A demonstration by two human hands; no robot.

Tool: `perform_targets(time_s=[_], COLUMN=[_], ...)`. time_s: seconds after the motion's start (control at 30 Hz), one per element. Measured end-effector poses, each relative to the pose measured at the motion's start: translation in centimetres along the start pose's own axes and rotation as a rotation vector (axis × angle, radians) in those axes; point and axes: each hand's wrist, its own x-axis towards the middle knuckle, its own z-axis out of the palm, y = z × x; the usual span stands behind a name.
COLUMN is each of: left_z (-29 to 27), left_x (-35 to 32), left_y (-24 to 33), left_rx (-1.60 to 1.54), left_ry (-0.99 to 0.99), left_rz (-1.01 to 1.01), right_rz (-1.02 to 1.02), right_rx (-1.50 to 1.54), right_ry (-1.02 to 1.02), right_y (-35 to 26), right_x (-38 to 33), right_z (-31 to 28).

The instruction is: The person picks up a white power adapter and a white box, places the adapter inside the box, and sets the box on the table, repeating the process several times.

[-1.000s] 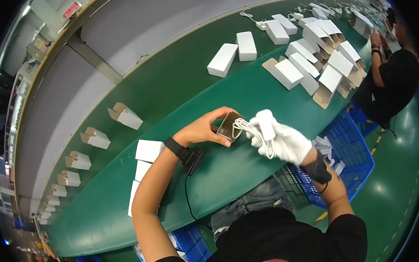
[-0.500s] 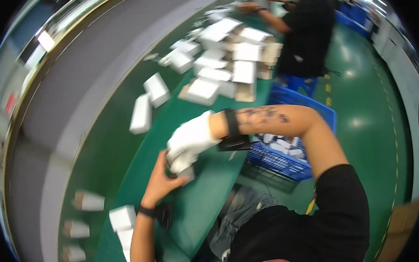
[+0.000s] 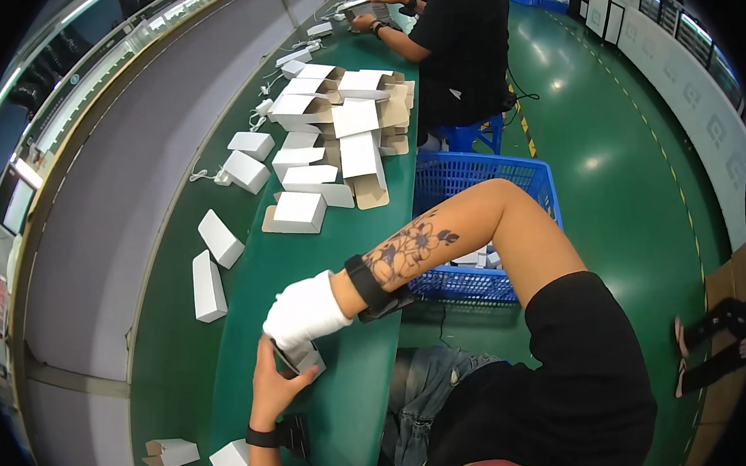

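My left hand (image 3: 273, 384), bare with a black wrist strap, is wrapped round a small white box (image 3: 312, 363) over the green bench (image 3: 354, 405). The thumb presses one side of the box, and its upper end stands open, showing a greyish inside. Right above that opening is my right hand (image 3: 305, 311) in a white glove, also with a black strap at the wrist. Its gloved fingers are bent down together at the box mouth; their tips and anything between them are hidden. Beside my left wrist lie white boxes (image 3: 231, 460).
Many white cartons (image 3: 357, 119) with brown flaps open cover the bench ahead. Two closed white boxes (image 3: 209, 287) lie at the left. A blue crate (image 3: 490, 159) stands right of the bench. Beyond it a co-worker (image 3: 464, 48) sits on a blue stool (image 3: 474, 133). White cables (image 3: 260, 112) line the far side.
The view has swung, so the cartons and crate sit further left. My hands remain together at the small box, whose open end now shows more. At right, another person's legs have come into view.
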Motion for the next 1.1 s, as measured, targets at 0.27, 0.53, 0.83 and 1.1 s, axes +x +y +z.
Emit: perform_targets(time_s=[0.27, 0.53, 0.83, 1.1], left_z=[-0.2, 0.1, 0.6, -9.0], left_x=[0.6, -0.4, 0.5, -1.4], left_y=[1.0, -0.5, -0.3, -1.6], left_rx=[-0.060, -0.217, -0.067, -0.040], left_ry=[-0.022, 0.027, 0.075, 0.351], left_rz=[0.009, -0.067, -0.021, -0.054], right_rz=[-0.253, -0.154, -0.050, -0.019], right_rx=[0.015, 0.163, -0.094, 0.101], right_ry=[-0.005, -0.094, -0.077, 0.270], right_y=[0.9, 1.5, 1.2, 9.0], right_x=[1.8, 1.4, 0.5, 1.7], right_z=[5.1, 1.2, 0.8, -1.1])
